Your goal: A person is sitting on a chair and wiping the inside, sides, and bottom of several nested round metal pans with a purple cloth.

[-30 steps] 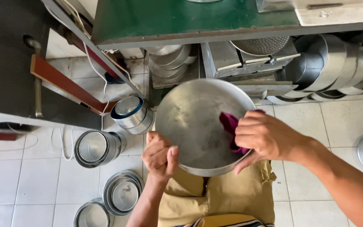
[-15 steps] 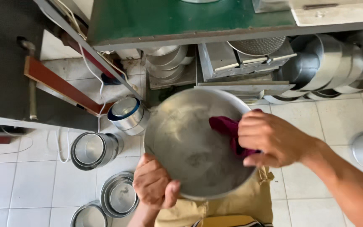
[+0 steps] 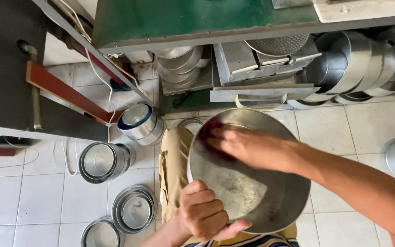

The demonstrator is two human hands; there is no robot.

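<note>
A large round metal pan is tilted over my lap. My left hand grips its near rim at the bottom. Inside the pan, my right hand presses a dark red cloth against the upper left of the inner surface; the hand is blurred and covers most of the cloth. My khaki trouser leg shows under the pan's left side.
On the tiled floor to the left lie stacks of round metal tins, and one with a blue band. More metal pans are stacked under a green-topped table. A red wooden bar leans at left.
The pan has shifted right and lower in view. My right hand has swept the cloth from the pan's right side to its upper left. My left hand has slid along the near rim.
</note>
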